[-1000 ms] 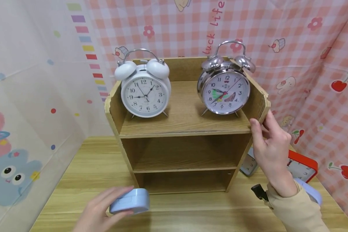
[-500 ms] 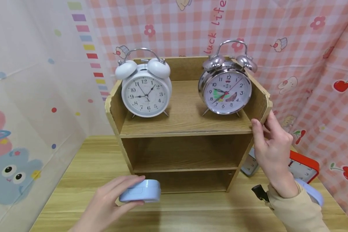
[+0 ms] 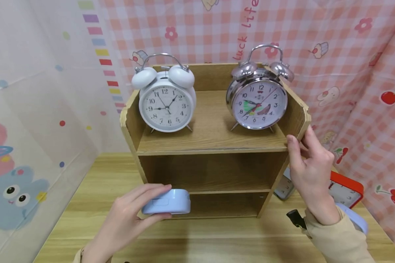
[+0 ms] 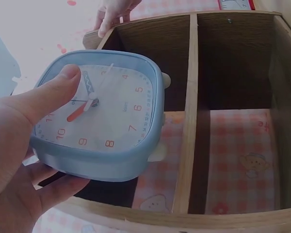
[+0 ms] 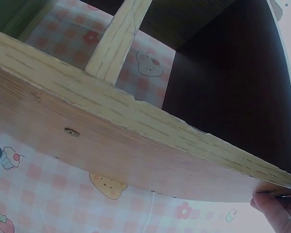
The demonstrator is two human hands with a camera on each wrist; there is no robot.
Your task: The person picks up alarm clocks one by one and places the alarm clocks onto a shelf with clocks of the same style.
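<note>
My left hand [image 3: 125, 213] grips a light blue rounded-square alarm clock [image 3: 175, 202] in front of the lower openings of a wooden shelf [image 3: 214, 151]. In the left wrist view the thumb lies across the face of the clock [image 4: 114, 116], with fingers beneath its far side. With thumb and fingers, my right hand [image 3: 311, 173] holds the front edge of the shelf's right side panel; in the right wrist view only some fingertips [image 5: 274, 209] show at that panel. On the top board stand a white twin-bell alarm clock [image 3: 167, 107] at left and a silver twin-bell alarm clock [image 3: 258, 104] at right.
Right of the shelf, a red-framed clock [image 3: 347, 186], a grey clock [image 3: 284, 185] and a lavender object [image 3: 353, 218] sit partly hidden behind my right arm. A wooden table [image 3: 112, 182] lies beneath everything. Patterned cloth [image 3: 210, 33] hangs close behind and on both sides.
My left hand has moved up and to the right with the light blue alarm clock, closer to the shelf's openings. The right hand keeps its hold on the side panel.
</note>
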